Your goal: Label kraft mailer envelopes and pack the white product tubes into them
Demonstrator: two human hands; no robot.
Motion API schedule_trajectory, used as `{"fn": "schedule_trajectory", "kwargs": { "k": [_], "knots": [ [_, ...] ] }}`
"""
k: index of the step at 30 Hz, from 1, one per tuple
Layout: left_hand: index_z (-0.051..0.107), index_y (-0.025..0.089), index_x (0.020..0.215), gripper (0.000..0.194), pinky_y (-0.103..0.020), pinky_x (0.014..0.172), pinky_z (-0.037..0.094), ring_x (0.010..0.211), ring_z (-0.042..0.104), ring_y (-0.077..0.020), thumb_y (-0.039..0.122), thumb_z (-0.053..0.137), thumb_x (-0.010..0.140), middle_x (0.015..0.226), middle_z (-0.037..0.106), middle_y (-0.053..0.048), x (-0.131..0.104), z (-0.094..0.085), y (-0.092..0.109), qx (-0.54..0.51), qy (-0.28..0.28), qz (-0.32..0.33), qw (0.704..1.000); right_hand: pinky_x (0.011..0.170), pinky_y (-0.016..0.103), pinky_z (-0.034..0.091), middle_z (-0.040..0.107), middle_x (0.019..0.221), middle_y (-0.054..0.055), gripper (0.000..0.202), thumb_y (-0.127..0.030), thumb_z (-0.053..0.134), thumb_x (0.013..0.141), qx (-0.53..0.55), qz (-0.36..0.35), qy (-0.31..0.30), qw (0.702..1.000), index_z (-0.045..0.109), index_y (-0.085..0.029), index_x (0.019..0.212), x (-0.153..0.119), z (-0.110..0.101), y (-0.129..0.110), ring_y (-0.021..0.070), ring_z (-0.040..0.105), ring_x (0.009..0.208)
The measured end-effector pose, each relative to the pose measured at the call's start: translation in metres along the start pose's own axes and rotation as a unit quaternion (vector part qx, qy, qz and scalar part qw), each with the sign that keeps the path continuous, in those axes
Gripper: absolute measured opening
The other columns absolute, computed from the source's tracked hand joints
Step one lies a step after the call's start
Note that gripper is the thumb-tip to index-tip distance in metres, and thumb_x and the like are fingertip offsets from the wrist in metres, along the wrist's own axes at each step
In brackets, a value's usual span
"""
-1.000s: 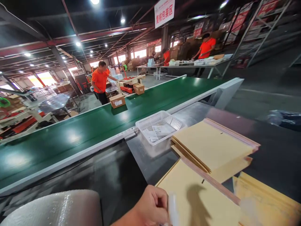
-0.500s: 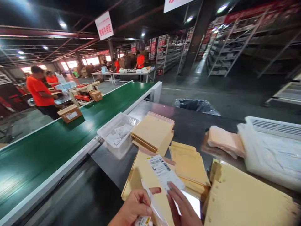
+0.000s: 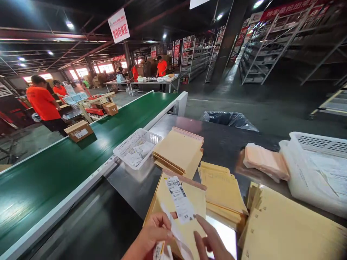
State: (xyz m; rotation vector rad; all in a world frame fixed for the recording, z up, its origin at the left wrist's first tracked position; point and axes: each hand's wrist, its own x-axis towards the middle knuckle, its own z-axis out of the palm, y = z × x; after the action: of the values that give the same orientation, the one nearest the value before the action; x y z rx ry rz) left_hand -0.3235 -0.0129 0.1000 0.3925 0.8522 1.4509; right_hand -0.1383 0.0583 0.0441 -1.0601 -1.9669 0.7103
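Observation:
My left hand [image 3: 154,233] is closed, thumb and finger pinching a thin translucent strip of backing paper [image 3: 179,233]. Just under that hand shows a small packet with a printed label [image 3: 162,251], partly hidden. A white shipping label [image 3: 179,196] with barcodes lies on the top kraft envelope [image 3: 196,195] of a stack, its lower end between my hands. My right hand [image 3: 213,242] has its fingers apart, the index fingertip at the label's lower right corner. Whether that fingertip touches the label I cannot tell.
Kraft envelopes are stacked behind [image 3: 179,148] and to the right [image 3: 292,224]. A white basket [image 3: 130,144] with papers stands beside the green conveyor belt [image 3: 108,133], which carries a cardboard box [image 3: 80,130]. A bright screen-like surface [image 3: 223,231] lies by my right hand. Several people in orange work beyond.
My right fingers have lifted and drawn back from the label's lower part to its corner. The label now lies flatter on the envelope. The view has shifted slightly.

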Motion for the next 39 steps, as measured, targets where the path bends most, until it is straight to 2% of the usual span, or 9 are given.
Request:
{"fn": "schedule_trajectory", "kwargs": {
  "k": [5,10,14,19,22,25,29,34,39],
  "knots": [
    [0.066,0.018,0.05,0.035,-0.039,0.083,0.045,0.097,0.064,-0.0327,0.04,0.09,0.038,0.085,0.073,-0.012,-0.019,-0.007,0.011,0.127,0.007,-0.039,0.991,0.055,0.03,0.051,0.073,0.091,0.01,0.043,-0.062,0.06,0.074,0.167,0.237,-0.041,0.956,0.069,-0.022,0.088,0.04,-0.017,-0.014,0.022,0.065,0.072],
    [0.066,0.018,0.051,0.032,-0.034,0.078,0.042,0.099,0.063,-0.0319,0.039,0.089,0.043,0.071,0.071,-0.009,-0.021,-0.021,0.012,0.183,-0.013,-0.076,0.98,0.053,0.026,0.039,0.058,0.056,-0.001,0.04,-0.057,0.071,0.067,0.346,0.304,-0.157,0.874,0.06,-0.019,0.064,0.052,-0.011,-0.015,0.0121,0.049,0.053],
    [0.063,0.018,0.05,0.028,-0.029,0.07,0.041,0.097,0.064,-0.0303,0.031,0.087,0.044,0.068,0.07,-0.008,-0.019,-0.022,0.007,0.17,0.027,-0.09,0.981,0.057,0.027,0.039,0.056,0.058,-0.002,0.039,-0.055,0.074,0.065,0.324,0.284,-0.092,0.898,0.058,-0.019,0.064,0.036,0.001,-0.019,0.0128,0.048,0.056],
    [0.058,0.017,0.049,0.025,-0.03,0.067,0.046,0.087,0.067,-0.028,0.024,0.082,0.044,0.103,0.074,-0.014,-0.021,-0.026,0.018,0.179,0.102,-0.089,0.974,0.062,0.029,0.042,0.058,0.069,0.001,0.033,-0.054,0.063,0.076,0.234,0.271,0.088,0.929,0.057,-0.021,0.074,0.023,0.005,-0.004,0.0163,0.05,0.065],
    [0.053,0.017,0.046,0.026,-0.028,0.064,0.046,0.081,0.067,-0.0253,0.023,0.078,0.047,0.108,0.073,-0.015,-0.031,-0.056,0.034,0.237,0.187,-0.038,0.953,0.061,0.03,0.042,0.057,0.068,0.0,0.031,-0.052,0.062,0.075,0.239,0.315,0.128,0.91,0.057,-0.021,0.075,0.015,0.011,0.02,0.0163,0.05,0.064],
    [0.051,0.017,0.049,0.024,-0.025,0.053,0.042,0.056,0.059,-0.0144,0.026,0.072,0.051,0.112,0.072,-0.013,-0.045,-0.098,0.043,0.342,0.253,-0.04,0.904,0.06,0.03,0.043,0.058,0.063,0.0,0.027,-0.047,0.063,0.07,0.224,0.334,0.054,0.914,0.056,-0.02,0.066,0.004,0.033,0.039,0.0172,0.052,0.063],
    [0.05,0.018,0.054,0.01,-0.023,0.047,0.035,0.049,0.052,-0.0089,0.022,0.058,0.059,0.117,0.069,-0.009,-0.054,-0.127,0.034,0.549,0.166,-0.083,0.815,0.061,0.028,0.043,0.061,0.064,0.001,0.017,-0.033,0.053,0.074,0.134,0.354,-0.028,0.925,0.051,-0.021,0.063,-0.009,0.076,0.041,0.0172,0.057,0.064],
    [0.041,0.022,0.055,0.015,-0.022,0.07,0.045,0.092,0.065,-0.0169,0.011,0.045,0.065,0.11,0.069,-0.003,-0.035,-0.11,0.006,0.651,-0.007,-0.03,0.758,0.06,0.026,0.04,0.067,0.077,0.003,0.013,-0.023,0.045,0.084,0.004,0.366,-0.082,0.927,0.053,-0.02,0.073,-0.011,0.103,0.034,0.0178,0.062,0.071],
    [0.043,0.022,0.056,0.017,-0.025,0.082,0.046,0.121,0.058,-0.0222,0.008,0.05,0.062,0.14,0.056,-0.007,-0.003,-0.114,-0.009,0.701,-0.059,-0.091,0.705,0.063,0.03,0.04,0.068,0.087,0.01,0.015,-0.023,0.049,0.089,-0.204,0.335,-0.169,0.904,0.06,-0.016,0.094,-0.002,0.104,0.023,0.0228,0.064,0.075]
  ]
}}
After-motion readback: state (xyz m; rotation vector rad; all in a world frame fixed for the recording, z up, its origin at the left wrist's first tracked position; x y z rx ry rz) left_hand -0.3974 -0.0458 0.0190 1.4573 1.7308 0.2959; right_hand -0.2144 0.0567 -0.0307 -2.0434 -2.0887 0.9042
